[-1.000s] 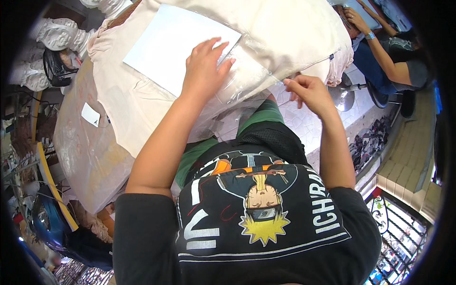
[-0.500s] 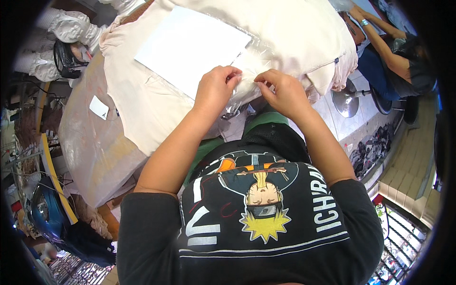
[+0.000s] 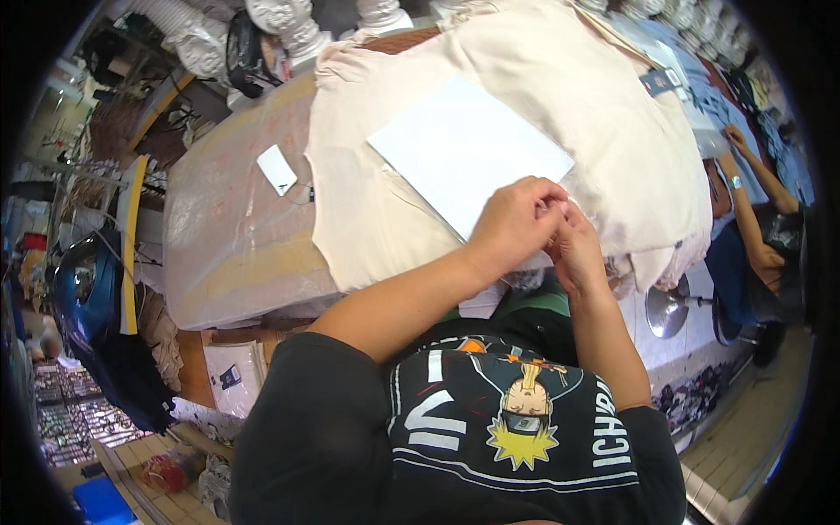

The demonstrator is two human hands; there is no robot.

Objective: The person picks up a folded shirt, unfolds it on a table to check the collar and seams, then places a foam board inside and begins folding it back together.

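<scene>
My left hand (image 3: 518, 224) and my right hand (image 3: 578, 248) meet at the near right corner of a flat white sheet (image 3: 468, 149). The fingers of both are closed in a pinch, tips together; what lies between them is too small or too hidden to make out. Under the sheet spreads a cream-coloured garment (image 3: 367, 114) of soft cloth, draped over the table. A bit of clear plastic (image 3: 527, 279) shows below my hands, near the table's front edge.
A plastic-covered table (image 3: 236, 210) carries a white tag (image 3: 277, 170) left of the garment. A dark blue tag (image 3: 660, 81) lies at the far right. Beyond the right end sits another person (image 3: 770, 245), arms on the work surface. White ornate columns (image 3: 284, 26) stand behind.
My hands, apart before with clear plastic near the fingers, have come together at the fingertips. The view has turned left, so the table and sheet appear further right.
</scene>
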